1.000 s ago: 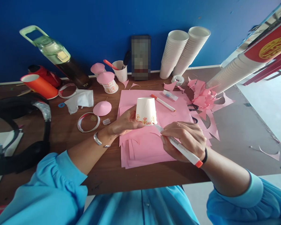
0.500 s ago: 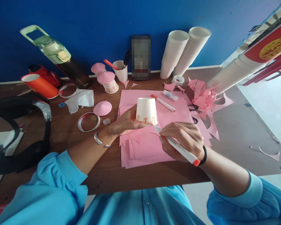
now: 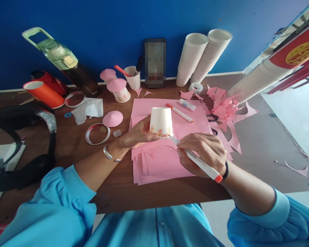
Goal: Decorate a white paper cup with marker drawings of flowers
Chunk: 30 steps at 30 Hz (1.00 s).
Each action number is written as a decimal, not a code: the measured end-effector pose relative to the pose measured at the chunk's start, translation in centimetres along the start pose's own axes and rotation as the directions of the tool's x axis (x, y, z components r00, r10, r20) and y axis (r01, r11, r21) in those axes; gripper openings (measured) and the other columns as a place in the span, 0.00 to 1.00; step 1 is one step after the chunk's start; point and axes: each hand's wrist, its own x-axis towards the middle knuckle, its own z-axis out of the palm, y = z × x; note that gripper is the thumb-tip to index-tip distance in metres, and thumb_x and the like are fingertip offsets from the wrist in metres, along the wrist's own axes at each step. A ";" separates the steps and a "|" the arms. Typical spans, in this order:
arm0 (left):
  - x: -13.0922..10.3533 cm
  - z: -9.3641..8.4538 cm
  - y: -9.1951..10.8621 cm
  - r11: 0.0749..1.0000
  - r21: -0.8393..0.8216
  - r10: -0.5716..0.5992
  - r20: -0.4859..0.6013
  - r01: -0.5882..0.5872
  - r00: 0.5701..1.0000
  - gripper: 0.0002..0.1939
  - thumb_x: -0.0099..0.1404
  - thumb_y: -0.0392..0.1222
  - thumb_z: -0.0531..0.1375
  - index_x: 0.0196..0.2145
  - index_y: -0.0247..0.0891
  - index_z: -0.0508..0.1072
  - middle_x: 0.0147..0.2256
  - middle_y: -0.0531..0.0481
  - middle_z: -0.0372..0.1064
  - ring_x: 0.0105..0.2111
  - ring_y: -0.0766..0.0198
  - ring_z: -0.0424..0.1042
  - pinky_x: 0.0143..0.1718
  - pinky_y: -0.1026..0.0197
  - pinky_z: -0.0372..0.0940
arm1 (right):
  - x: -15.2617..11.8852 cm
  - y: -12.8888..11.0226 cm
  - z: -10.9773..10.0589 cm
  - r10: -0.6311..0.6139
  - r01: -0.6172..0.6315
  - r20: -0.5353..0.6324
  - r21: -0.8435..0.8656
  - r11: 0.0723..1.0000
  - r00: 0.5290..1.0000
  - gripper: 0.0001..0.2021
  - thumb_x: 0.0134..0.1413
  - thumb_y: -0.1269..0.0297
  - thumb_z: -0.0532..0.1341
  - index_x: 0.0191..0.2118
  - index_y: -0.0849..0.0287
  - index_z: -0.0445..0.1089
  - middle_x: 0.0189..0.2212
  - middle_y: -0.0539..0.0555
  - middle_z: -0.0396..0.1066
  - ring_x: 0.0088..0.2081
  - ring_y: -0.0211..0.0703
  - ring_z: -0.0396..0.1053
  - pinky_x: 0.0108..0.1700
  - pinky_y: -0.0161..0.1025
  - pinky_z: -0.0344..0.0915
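My left hand (image 3: 140, 133) grips a white paper cup (image 3: 161, 120), held upside down over a stack of pink paper (image 3: 159, 159). Orange and red flowers and grass strokes run along the cup's lower rim. In my right hand (image 3: 204, 152) is a white marker (image 3: 202, 164) with an orange end, its tip at the rim's right side. Another marker (image 3: 181, 114) and a glue tube (image 3: 187, 104) lie on the paper behind the cup. To the left rests a pink paper cone (image 3: 112, 119). Farther back, a decorated cup (image 3: 122, 96) wears a pink cone on top.
Two stacks of paper cups (image 3: 192, 58) stand by the blue wall, beside a phone (image 3: 155, 63). Pink scraps (image 3: 222, 106) and partly hidden scissors (image 3: 213, 118) lie right. On the left are a bottle (image 3: 74, 65), tape rolls (image 3: 98, 133) and black headphones (image 3: 50, 137).
My right hand and the marker have shifted slightly to the right, with the tip still near the rim. The cup and my left hand stay in place.
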 end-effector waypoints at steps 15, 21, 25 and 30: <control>0.0 -0.1 0.0 1.000 -0.016 0.005 -0.005 -0.005 1.000 0.27 0.64 0.47 0.72 0.58 0.41 0.76 0.54 0.40 0.79 0.53 0.48 0.79 0.54 0.48 0.74 | 0.0 -0.1 0.1 0.023 -0.022 0.023 -0.008 1.000 0.999 0.12 0.55 0.81 0.61 0.39 0.55 0.69 0.25 0.47 0.76 0.24 0.39 0.77 0.26 0.35 0.74; -0.1 -0.3 -0.2 1.000 0.016 -0.003 -0.004 0.003 1.000 0.26 0.63 0.47 0.73 0.57 0.41 0.78 0.56 0.39 0.78 0.54 0.46 0.79 0.55 0.47 0.73 | 0.0 -0.1 -0.1 0.016 -0.016 -0.006 0.028 0.999 1.000 0.11 0.58 0.80 0.61 0.42 0.56 0.69 0.25 0.47 0.75 0.24 0.39 0.76 0.27 0.35 0.74; -0.2 -0.4 -0.5 0.998 -0.054 -0.030 -0.035 0.028 0.999 0.31 0.61 0.45 0.74 0.61 0.42 0.75 0.56 0.39 0.78 0.58 0.44 0.77 0.58 0.44 0.71 | -0.3 0.3 -0.5 -0.024 0.025 -0.051 0.019 1.000 0.998 0.11 0.67 0.76 0.59 0.51 0.58 0.71 0.28 0.50 0.77 0.25 0.40 0.77 0.27 0.37 0.74; -0.3 -0.2 -0.6 0.988 -0.153 -0.038 -0.081 0.025 0.996 0.32 0.59 0.46 0.75 0.60 0.44 0.75 0.54 0.41 0.80 0.58 0.44 0.78 0.59 0.44 0.71 | -0.5 1.4 0.4 0.146 -0.140 -0.045 0.121 0.983 0.988 0.26 0.64 0.68 0.70 0.64 0.56 0.64 0.56 0.65 0.79 0.59 0.60 0.79 0.56 0.57 0.81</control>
